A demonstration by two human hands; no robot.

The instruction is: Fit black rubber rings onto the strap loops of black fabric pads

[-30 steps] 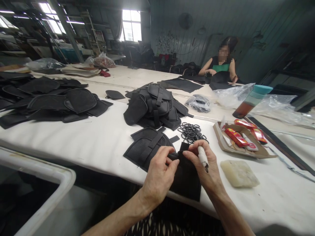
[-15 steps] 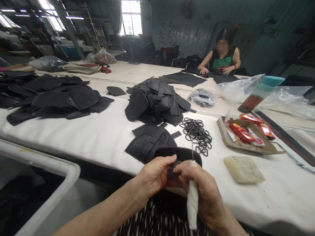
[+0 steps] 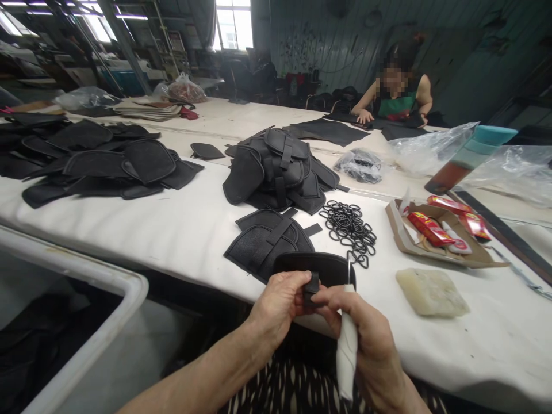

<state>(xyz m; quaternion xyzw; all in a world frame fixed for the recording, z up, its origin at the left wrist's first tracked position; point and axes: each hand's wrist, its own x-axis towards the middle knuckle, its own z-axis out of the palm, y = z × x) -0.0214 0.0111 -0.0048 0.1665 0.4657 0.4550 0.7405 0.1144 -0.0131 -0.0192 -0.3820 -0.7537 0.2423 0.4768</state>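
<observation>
My left hand (image 3: 278, 305) and my right hand (image 3: 362, 339) meet at the near edge of the white table (image 3: 172, 230). Both pinch a small black strap (image 3: 311, 284) on a black leather piece (image 3: 314, 265) that lies at the table edge. My right hand also grips a white-handled awl (image 3: 346, 345), its thin metal point upward. Two stitched black pieces (image 3: 267, 241) lie just beyond my hands. A heap of black rings (image 3: 349, 227) sits to their right.
A pile of black leather parts (image 3: 278, 169) lies mid-table, more flat pieces (image 3: 99, 164) at the left. A yellowish wax block (image 3: 431, 292), a cardboard tray with red packets (image 3: 440, 233) and a teal-capped bottle (image 3: 470, 155) are at the right. Another person (image 3: 399, 95) works across the table. A white bin (image 3: 73, 322) stands lower left.
The black piece has been turned so its curved edge faces away. My hands drew toward me, the awl swung handle-down, and my fingers now pinch the strap upright.
</observation>
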